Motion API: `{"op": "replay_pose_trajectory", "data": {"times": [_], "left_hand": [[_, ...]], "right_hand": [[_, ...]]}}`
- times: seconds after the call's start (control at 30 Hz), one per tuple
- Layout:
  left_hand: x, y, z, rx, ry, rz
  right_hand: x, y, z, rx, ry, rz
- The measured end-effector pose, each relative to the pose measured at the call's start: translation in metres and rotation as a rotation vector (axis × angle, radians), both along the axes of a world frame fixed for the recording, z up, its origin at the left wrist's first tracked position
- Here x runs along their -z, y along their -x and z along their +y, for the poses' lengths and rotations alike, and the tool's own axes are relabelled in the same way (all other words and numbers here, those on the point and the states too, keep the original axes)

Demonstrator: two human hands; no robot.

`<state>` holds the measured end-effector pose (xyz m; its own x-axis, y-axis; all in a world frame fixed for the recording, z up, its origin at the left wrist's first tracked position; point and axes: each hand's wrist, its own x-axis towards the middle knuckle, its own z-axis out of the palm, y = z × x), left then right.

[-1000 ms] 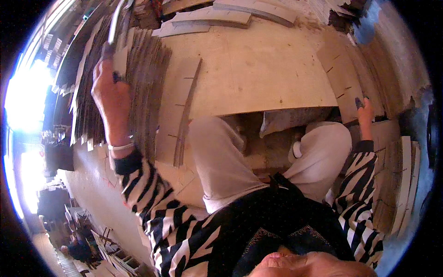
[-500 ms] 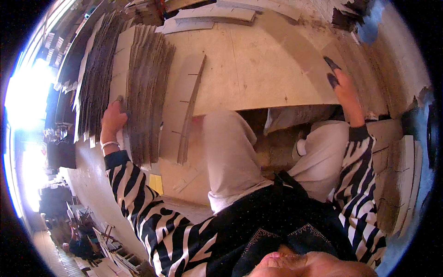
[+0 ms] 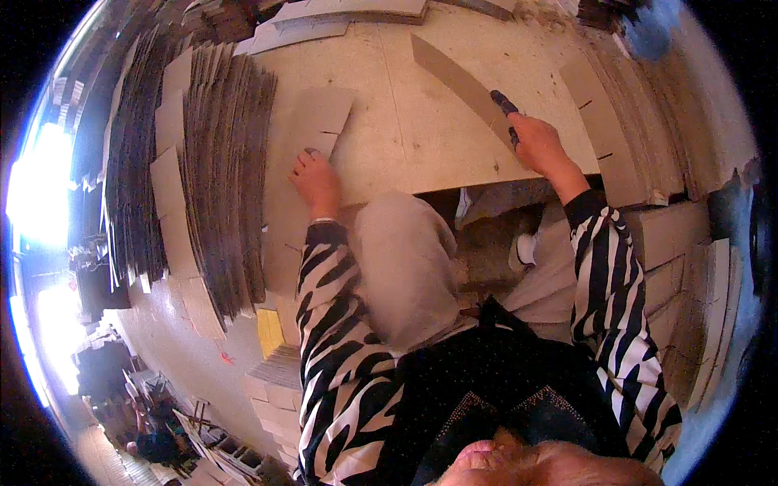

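My right hand has dark coverings on its thumb and forefinger and pinches the near end of a curved brown cardboard strip. That strip slants away to the far left over the wooden board. My left hand has its fingers curled on a slotted cardboard strip lying at the board's left part, just right of a tall stack of strips; its thumb's grip is hidden. To the right of my right hand stands another row of slotted cardboard strips.
More cardboard strips lie along the board's far edge, and a darker stack stands far left. My knee is against the board's near edge. A yellow piece sits by a low cardboard stack at lower left.
My left hand has moved right, from the left stack onto the slotted strip beside it. My right hand has come left from near the right row, the cardboard strip moving with it.
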<state>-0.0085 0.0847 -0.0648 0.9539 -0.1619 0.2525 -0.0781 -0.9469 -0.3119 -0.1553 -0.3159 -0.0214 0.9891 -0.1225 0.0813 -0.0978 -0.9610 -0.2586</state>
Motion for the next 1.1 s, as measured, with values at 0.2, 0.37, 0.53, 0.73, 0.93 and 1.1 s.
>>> {"op": "replay_pose_trajectory", "data": {"times": [0.2,0.37,0.53,0.73,0.93,1.1], "left_hand": [[-0.028,0.004,0.006,0.327,0.238,0.037],[-0.032,0.026,-0.053,0.301,1.144,0.311],[0.004,0.048,-0.096,0.311,1.648,0.574],[-0.01,0.045,-0.119,0.174,1.649,0.776],[-0.006,0.059,-0.152,0.24,1.68,0.834],[-0.041,0.054,-0.089,0.167,1.445,0.746]], "right_hand": [[-0.011,0.002,0.018,-0.096,-0.127,-0.254],[-0.035,0.007,0.054,-0.267,-0.226,-0.495],[-0.008,-0.012,0.078,-0.346,-0.152,-0.374],[-0.003,-0.012,0.056,-0.228,-0.05,-0.393],[0.006,-0.009,0.046,-0.231,-0.068,-0.381],[-0.017,-0.031,0.087,-0.278,-0.129,-0.199]]}}
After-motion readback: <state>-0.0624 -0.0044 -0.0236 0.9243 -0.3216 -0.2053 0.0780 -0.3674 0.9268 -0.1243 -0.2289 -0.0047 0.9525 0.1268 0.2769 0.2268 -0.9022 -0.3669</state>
